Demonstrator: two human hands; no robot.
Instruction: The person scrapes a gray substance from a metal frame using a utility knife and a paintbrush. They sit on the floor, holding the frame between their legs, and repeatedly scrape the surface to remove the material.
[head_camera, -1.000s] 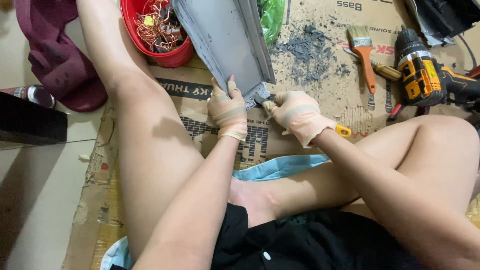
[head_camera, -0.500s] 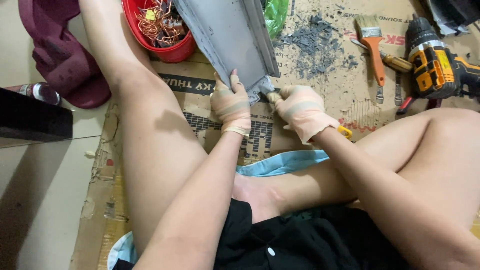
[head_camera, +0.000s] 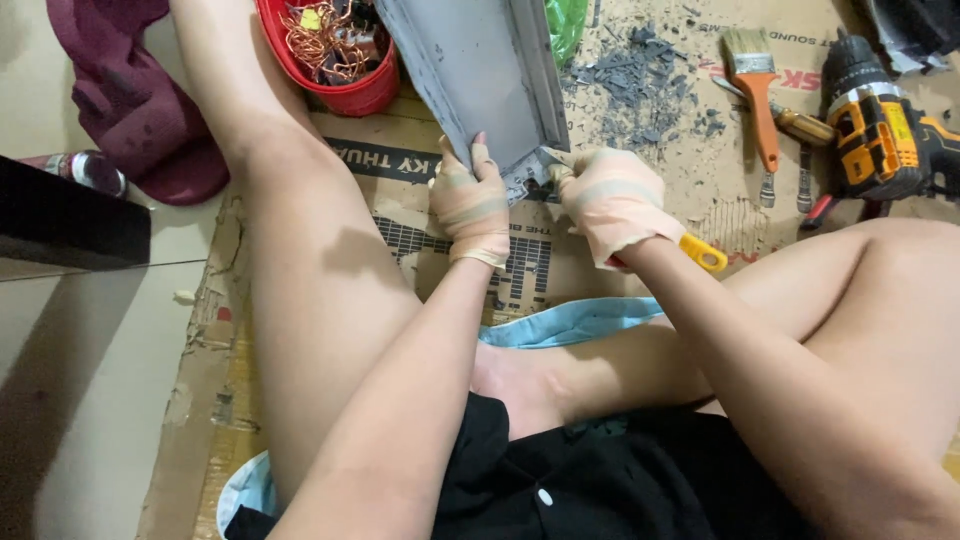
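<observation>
Sitting on cardboard-covered floor (head_camera: 300, 420), head view. Left hand (head_camera: 475, 205) gloved, grip pinching near corner of grey metal panel (head_camera: 480, 70), likely steadying it; panel slanting up between legs, top cut off by frame. Right hand (head_camera: 610, 200) gloved, grip pressed around yellow-handled tool (head_camera: 705, 255), tip at panel corner, probably prying; tip hidden, tool kind unclear. Nearby: red basket (head_camera: 350, 95) holding copper wire, grey debris (head_camera: 640, 75), paintbrush (head_camera: 755, 85), cordless drill (head_camera: 880, 130).
</observation>
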